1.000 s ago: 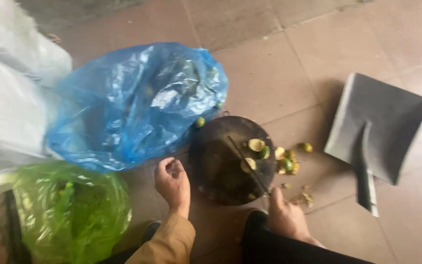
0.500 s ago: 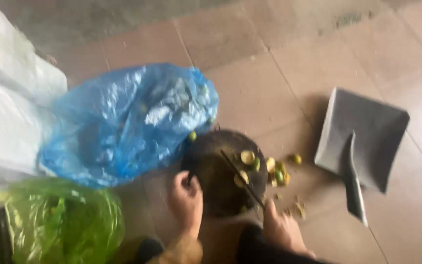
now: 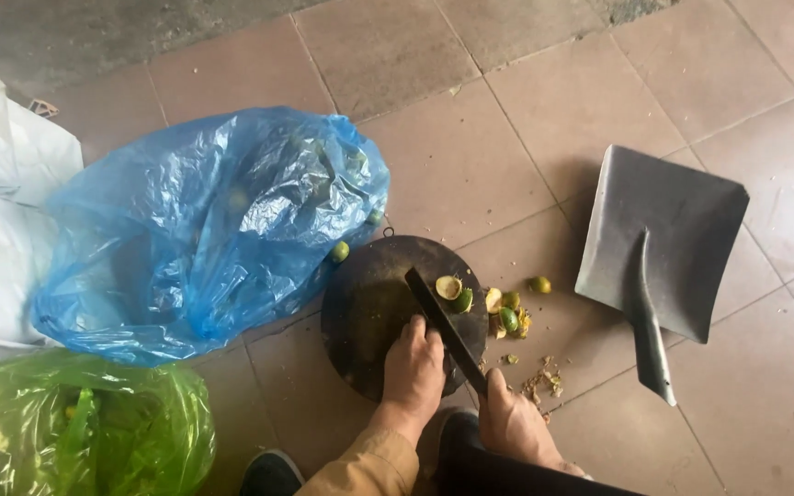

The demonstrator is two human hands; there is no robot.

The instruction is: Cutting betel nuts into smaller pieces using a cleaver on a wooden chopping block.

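Dark round board (image 3: 374, 308) is lying on the tan floor tiles (image 3: 507, 138). Left hand (image 3: 413, 367) has moved from beside it onto it, fingers together, pressing flat. Right hand (image 3: 510, 420) is wrapped tight around the knife (image 3: 443, 326), blade near the cut green fruits (image 3: 493, 301). Blue bag (image 3: 204, 225) and grey dustpan (image 3: 663, 243) are sitting close by.

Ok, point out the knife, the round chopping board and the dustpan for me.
knife (image 3: 436, 312), head view, middle of the dark blade.
round chopping board (image 3: 365, 303), head view, bare dark top.
dustpan (image 3: 668, 230), head view, flat grey pan.

Glossy crinkled plastic blue bag (image 3: 204, 230), dull grey metal dustpan (image 3: 668, 234), dark worn matt chopping board (image 3: 369, 303)
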